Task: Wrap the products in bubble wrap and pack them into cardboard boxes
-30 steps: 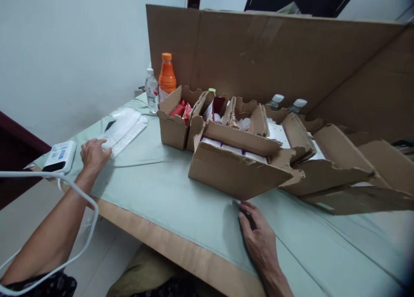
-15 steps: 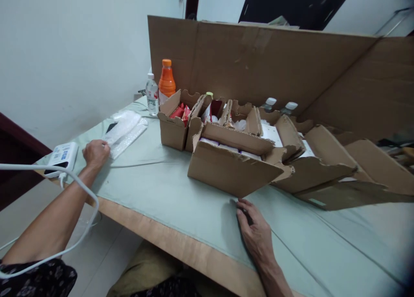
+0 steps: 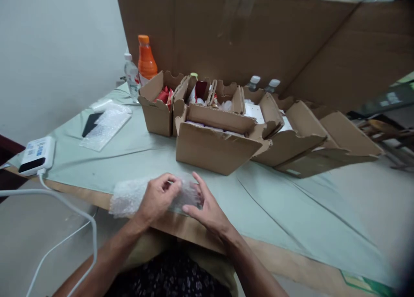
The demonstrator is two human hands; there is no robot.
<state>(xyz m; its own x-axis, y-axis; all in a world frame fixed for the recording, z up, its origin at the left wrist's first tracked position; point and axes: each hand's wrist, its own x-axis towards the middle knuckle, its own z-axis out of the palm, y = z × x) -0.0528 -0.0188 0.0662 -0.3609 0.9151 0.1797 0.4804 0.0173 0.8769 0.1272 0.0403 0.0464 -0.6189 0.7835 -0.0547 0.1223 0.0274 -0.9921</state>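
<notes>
A sheet of clear bubble wrap [image 3: 129, 195] lies at the near edge of the table, in front of me. My left hand [image 3: 158, 197] pinches its top with bent fingers. My right hand [image 3: 207, 206] holds its right end, thumb and fingers curled round it. Behind the hands stands an open cardboard box [image 3: 213, 146] with white packets inside. More open boxes [image 3: 158, 111] stand in a row behind it, one with red packets.
A stack of bubble wrap [image 3: 105, 124] and a dark phone [image 3: 90, 123] lie at the far left. A white power bank [image 3: 37, 154] with a white cable sits at the left edge. Orange bottle [image 3: 146, 61] and clear bottle [image 3: 132, 77] stand before a tall cardboard wall [image 3: 258, 38].
My left hand took one sheet from the stack at the far left and brought it to the near edge. My right hand left the table by the box and closed on the sheet.
</notes>
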